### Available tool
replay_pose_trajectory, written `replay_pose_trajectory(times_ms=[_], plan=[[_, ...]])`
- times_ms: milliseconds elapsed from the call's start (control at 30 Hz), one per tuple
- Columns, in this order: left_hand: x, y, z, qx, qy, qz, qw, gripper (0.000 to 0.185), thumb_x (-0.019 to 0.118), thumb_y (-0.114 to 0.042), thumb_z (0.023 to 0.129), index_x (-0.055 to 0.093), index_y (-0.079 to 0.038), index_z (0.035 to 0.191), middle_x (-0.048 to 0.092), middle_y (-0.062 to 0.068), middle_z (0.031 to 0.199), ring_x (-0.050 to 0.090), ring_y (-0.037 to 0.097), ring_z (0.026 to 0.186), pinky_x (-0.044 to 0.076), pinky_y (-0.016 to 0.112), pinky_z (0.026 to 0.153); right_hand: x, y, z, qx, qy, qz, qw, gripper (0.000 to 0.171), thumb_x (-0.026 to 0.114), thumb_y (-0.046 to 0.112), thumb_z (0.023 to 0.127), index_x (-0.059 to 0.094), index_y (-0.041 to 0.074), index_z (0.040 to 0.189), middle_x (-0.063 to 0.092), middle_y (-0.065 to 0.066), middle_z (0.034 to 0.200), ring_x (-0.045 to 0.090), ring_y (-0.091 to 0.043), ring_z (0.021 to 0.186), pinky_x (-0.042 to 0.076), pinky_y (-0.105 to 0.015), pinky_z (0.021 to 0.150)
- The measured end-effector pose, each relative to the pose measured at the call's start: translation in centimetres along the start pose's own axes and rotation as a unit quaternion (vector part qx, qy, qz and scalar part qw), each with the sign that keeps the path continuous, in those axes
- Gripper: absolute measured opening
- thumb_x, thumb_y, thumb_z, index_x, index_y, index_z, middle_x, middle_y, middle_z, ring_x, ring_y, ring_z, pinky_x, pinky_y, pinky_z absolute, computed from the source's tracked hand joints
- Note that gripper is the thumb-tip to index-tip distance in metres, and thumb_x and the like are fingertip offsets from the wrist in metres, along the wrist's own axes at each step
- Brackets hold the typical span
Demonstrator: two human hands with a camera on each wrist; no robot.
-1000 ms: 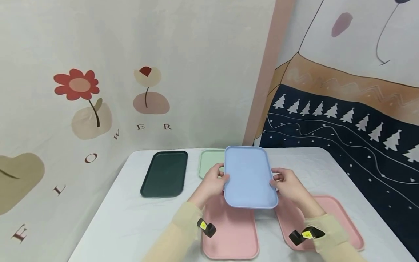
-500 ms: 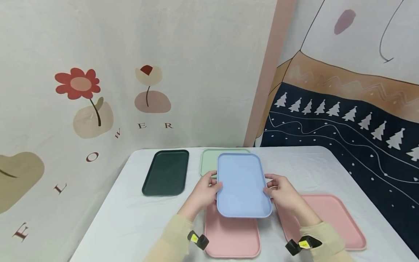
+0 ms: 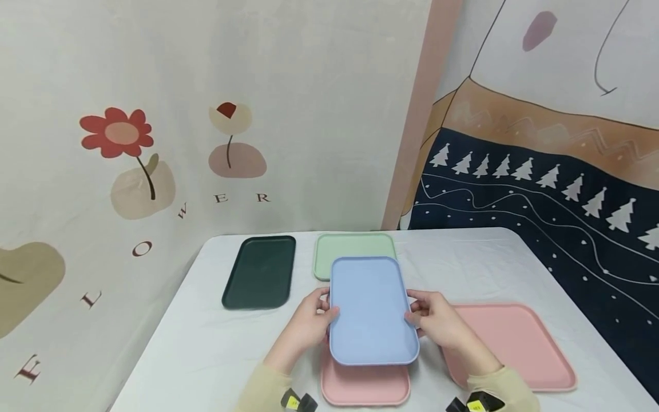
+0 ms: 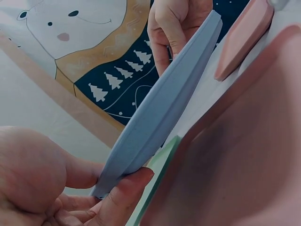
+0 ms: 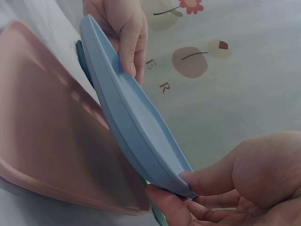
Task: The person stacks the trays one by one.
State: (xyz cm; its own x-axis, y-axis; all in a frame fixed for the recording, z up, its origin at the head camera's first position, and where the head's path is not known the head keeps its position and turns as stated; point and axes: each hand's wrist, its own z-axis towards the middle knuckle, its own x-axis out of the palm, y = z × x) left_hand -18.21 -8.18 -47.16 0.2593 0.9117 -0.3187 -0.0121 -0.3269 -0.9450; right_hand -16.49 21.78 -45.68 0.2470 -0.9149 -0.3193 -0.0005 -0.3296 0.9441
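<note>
A light blue rectangular tray is held up by its two long sides, over a pink tray that it partly hides. My left hand pinches the blue tray's left rim, thumb on top and fingers beneath. On the opposite rim my right hand grips in the same way. In the left wrist view the blue tray shows edge-on, with a gap between it and the pink tray. The right wrist view shows its side wall and both thumbs over the rim.
A dark green tray lies at the back left of the white table. Behind the blue tray lies a light green tray, its front part covered in this view. Another pink tray lies at the right, beside my right forearm.
Both hands have brought the blue tray toward me and a little left, lower over the near pink tray. More of the light green tray now shows behind it.
</note>
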Motion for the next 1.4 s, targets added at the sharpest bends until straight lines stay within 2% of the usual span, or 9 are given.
replay_pose_trajectory(times_ms=[267,367,767,1033,1400], plan=[[-0.1,0.4,-1.3,-0.014,0.002,-0.012,0.9998,0.054,0.063,-0.005,0.104,0.041,0.011,0.151,0.059,0.016,0.099,0.066,0.021,0.067,0.058,0.042,0.052,1.1,-0.1,-0.6,-0.013,0.005,0.008,1.0,0.063,0.065,-0.013,0.094,0.033,-0.029,0.146,0.06,-0.014,0.09,0.065,-0.022,0.074,0.062,-0.037,0.06],[-0.2,0.6,-1.8,-0.019,0.001,-0.005,0.9998,0.055,0.063,-0.004,0.103,0.041,0.012,0.151,0.059,0.016,0.1,0.067,0.022,0.07,0.059,0.041,0.053,1.6,-0.2,-0.8,-0.004,0.005,0.006,1.0,0.064,0.066,-0.013,0.092,0.035,-0.028,0.145,0.059,-0.013,0.089,0.064,-0.021,0.073,0.061,-0.037,0.058],[-0.2,1.3,-2.8,-0.023,0.001,0.061,0.9979,0.058,0.067,-0.005,0.1,0.045,0.017,0.149,0.065,0.018,0.105,0.071,0.025,0.081,0.06,0.036,0.057,2.8,-1.3,-1.6,0.012,0.009,0.013,1.0,0.065,0.07,-0.013,0.089,0.038,-0.028,0.144,0.056,-0.012,0.089,0.059,-0.019,0.072,0.06,-0.036,0.054],[0.2,1.8,-3.0,-0.019,-0.014,0.134,0.9908,0.056,0.071,-0.006,0.097,0.051,0.016,0.145,0.069,0.014,0.102,0.07,0.026,0.089,0.06,0.042,0.075,3.2,-1.6,-1.9,0.0,0.013,-0.007,1.0,0.064,0.07,-0.014,0.088,0.039,-0.03,0.141,0.057,-0.011,0.087,0.059,-0.021,0.071,0.06,-0.04,0.053],[0.5,1.6,-3.5,-0.002,-0.034,0.173,0.9843,0.055,0.073,-0.005,0.095,0.054,0.016,0.142,0.069,0.01,0.097,0.067,0.021,0.085,0.059,0.042,0.078,3.7,-1.7,-2.3,0.002,0.0,-0.018,1.0,0.062,0.071,-0.015,0.087,0.041,-0.03,0.14,0.056,-0.012,0.089,0.059,-0.022,0.073,0.06,-0.038,0.053]])
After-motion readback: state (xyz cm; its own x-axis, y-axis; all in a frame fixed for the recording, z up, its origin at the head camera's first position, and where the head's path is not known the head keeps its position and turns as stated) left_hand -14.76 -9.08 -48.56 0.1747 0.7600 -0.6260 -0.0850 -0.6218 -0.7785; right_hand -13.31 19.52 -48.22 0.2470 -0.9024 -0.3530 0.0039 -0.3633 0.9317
